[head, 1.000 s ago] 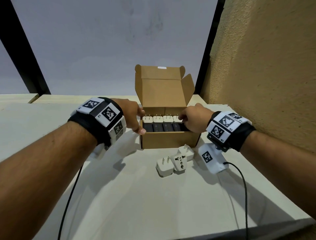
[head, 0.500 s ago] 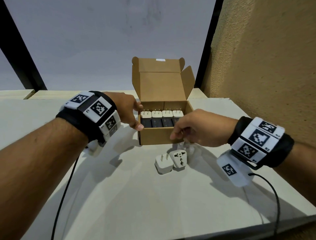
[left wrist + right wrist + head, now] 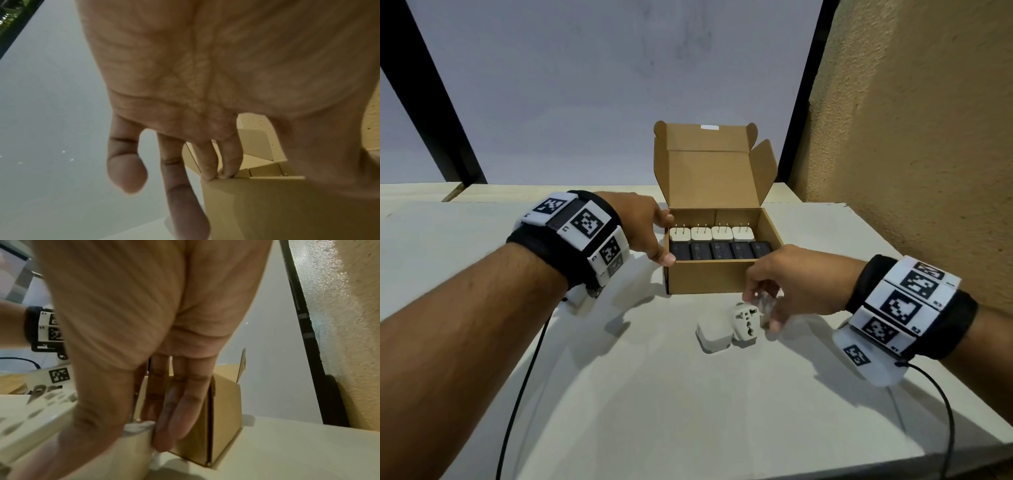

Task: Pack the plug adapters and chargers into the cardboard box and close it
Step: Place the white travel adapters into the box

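Note:
The open cardboard box (image 3: pixel 715 279) stands mid-table with its lid upright. Inside, a back row of white chargers (image 3: pixel 710 234) shows prongs up, and a row of black chargers (image 3: pixel 720 250) lies in front. My left hand (image 3: pixel 666 240) steadies the box's left wall, with straight fingertips (image 3: pixel 218 174) resting on the rim of the box (image 3: pixel 267 203). In front of the box my right hand (image 3: pixel 762 308) pinches a blurred white plug adapter (image 3: pixel 765 303), seen between thumb and fingers (image 3: pixel 174 418) in the right wrist view. A universal adapter (image 3: pixel 745 320) and a white charger (image 3: pixel 714 335) lie beside it.
The pale table (image 3: pixel 654 394) runs to a near edge at lower right. A rough tan wall (image 3: pixel 911 137) rises close on the right, and a grey panel (image 3: pixel 619 85) stands behind the box. Black cables (image 3: pixel 524 383) trail from both wristbands.
My right hand left the box's right side, dropped in front of the box and took hold of one white adapter on the table. The left hand stayed on the box's left wall.

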A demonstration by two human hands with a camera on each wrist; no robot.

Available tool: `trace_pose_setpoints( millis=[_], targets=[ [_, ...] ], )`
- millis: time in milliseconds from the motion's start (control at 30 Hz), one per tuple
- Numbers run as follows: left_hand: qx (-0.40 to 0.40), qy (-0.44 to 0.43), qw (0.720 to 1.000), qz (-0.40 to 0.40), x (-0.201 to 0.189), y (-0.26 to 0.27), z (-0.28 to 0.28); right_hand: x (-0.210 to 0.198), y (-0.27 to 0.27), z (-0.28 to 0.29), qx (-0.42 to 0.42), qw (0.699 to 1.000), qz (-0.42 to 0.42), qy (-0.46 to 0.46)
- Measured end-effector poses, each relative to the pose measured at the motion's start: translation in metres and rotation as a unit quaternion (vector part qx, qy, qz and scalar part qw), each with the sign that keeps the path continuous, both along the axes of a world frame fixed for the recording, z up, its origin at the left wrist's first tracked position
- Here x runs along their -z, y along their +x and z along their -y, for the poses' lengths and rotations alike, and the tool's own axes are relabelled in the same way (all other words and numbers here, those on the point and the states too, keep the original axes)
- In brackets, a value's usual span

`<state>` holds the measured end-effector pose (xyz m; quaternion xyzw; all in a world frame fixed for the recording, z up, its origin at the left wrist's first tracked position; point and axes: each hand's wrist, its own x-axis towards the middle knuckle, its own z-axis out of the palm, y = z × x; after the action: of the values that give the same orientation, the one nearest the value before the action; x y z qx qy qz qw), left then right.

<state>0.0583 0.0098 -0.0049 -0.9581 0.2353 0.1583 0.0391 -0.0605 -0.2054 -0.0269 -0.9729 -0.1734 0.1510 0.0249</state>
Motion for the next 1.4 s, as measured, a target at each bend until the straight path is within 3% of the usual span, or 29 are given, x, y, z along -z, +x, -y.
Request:
trace_pose_setpoints(
  millis=[133, 400, 600, 800, 967, 1400],
  targets=[
    [-0.004, -0.003, 1.000, 0.000, 0.001, -0.002, -0.002, -0.012, 0.002, -0.001, -0.011, 1.000, 0.013, -0.019],
    [-0.006, 0.013, 1.000, 0.008, -0.003, -0.003, 0.004, -0.042, 0.040, -0.016, 0.047, 0.979, 0.072, 0.186],
    [-0.006, 0.035, 0.999, 0.037, -0.005, -0.004, 0.009, -0.024, 0.079, -0.039, 0.103, 0.965, 0.067, 0.234],
    [-0.004, 0.041, 0.999, 0.035, -0.002, -0.001, 0.006, -0.021, 0.106, -0.039, 0.113, 0.969, 0.049, 0.213],
    [-0.001, 0.039, 0.999, 0.037, -0.005, -0.005, 0.006, -0.013, 0.109, -0.045, 0.083, 0.984, 0.060, 0.142],
    [0.011, 0.034, 0.999, 0.030, -0.005, -0.004, 0.006, -0.017, 0.112, -0.046, 0.124, 0.968, 0.081, 0.202]
  ],
)
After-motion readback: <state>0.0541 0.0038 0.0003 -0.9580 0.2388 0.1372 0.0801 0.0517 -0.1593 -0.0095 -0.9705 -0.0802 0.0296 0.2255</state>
